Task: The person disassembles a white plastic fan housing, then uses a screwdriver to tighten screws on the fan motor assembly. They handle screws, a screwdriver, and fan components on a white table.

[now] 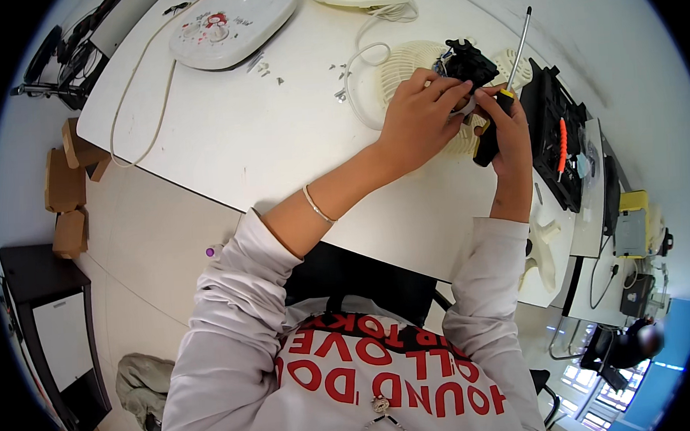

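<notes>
A black motor assembly [470,62] with a few wires rises above a round cream fan grille [405,60] at the far right of the table. My left hand [418,118] is closed on the motor assembly's near side, with a whitish part just under the fingers. In my right hand [511,133] a screwdriver [485,147] with a black and yellow handle lies against the palm, its long shaft pointing up and away. The right thumb and fingertips also meet the near side of the assembly, beside the left fingertips. What the fingertips pinch there is hidden.
An open black toolbox [542,139] with an orange-handled tool [563,145] sits right of my hand. A white fan base [261,21] with a cord stands far left. Small screws [340,95] are scattered mid-table. Cream plastic parts [546,256] lie at the right edge.
</notes>
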`<state>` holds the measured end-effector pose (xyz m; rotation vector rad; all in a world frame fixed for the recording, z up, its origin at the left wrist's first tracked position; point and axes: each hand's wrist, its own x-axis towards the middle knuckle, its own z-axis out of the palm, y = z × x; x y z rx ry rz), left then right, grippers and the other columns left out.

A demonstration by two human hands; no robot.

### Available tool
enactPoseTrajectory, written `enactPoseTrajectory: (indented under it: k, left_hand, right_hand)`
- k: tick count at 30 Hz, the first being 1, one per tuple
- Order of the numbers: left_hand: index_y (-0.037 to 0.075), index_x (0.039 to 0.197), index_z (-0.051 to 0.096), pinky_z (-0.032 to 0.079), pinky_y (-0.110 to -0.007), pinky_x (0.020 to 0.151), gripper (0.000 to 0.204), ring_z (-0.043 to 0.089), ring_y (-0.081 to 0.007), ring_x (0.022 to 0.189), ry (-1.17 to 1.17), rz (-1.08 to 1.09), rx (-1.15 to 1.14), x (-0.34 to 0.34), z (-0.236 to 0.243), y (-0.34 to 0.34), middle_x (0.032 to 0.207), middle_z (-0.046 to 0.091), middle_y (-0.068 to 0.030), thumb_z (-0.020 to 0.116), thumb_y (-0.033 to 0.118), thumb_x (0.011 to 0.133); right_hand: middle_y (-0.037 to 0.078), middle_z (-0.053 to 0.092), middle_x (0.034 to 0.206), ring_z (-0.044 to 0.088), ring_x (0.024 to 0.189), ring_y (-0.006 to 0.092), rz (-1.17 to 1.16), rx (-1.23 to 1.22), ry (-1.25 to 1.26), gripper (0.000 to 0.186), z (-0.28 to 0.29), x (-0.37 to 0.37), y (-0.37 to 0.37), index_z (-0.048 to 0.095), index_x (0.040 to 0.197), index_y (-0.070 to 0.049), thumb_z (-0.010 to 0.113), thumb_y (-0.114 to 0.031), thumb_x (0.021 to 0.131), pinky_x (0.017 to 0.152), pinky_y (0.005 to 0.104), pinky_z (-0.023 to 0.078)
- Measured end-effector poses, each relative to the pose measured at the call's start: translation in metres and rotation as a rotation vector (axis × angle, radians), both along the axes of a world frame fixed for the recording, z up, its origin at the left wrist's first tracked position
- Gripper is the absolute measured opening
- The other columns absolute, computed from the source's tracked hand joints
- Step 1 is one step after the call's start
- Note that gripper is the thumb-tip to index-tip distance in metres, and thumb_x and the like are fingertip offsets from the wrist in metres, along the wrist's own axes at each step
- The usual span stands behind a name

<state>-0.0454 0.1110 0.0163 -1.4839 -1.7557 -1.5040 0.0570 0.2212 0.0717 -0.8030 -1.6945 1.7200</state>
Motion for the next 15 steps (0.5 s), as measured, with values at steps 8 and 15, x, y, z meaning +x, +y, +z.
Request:
enactPoseTrajectory:
  k: [8, 15]
  left_hand:
    - [0.005, 0.12, 0.058, 0.045, -0.035, 0.084, 0.047, 0.051, -0.0254, 0.104, -0.145, -0.063, -0.045, 0.0032, 0.001, -0.0023, 0.096, 0.067, -0.0033, 0.072, 0.009, 0.074]
    - [0.005, 0.123, 0.054, 0.043, -0.037, 0.088, 0.048, 0.049, -0.0258, 0.108, -0.172, -0.056, -0.044, 0.0045, -0.0059, 0.0004, 0.088, 0.068, -0.0044, 0.07, 0.01, 0.078]
  right_hand:
    - [0.002, 0.064, 0.082, 0.059, 0.071, 0.0084, 0.022, 0.245, -0.111, 0.015, 0.0092, -0.0028, -0.0047, 0.06, 0.092, -0.006, 0.071, -0.012, 0.084, 0.053, 0.0218, 0.044]
    - [0.002, 0.065, 0.08, 0.058, 0.065, 0.0067, -0.057, 0.398, -0.181, 0.016, 0.0067, -0.0066, -0.0066, 0.061, 0.091, -0.004, 0.071, -0.014, 0.083, 0.049, 0.0205, 0.043]
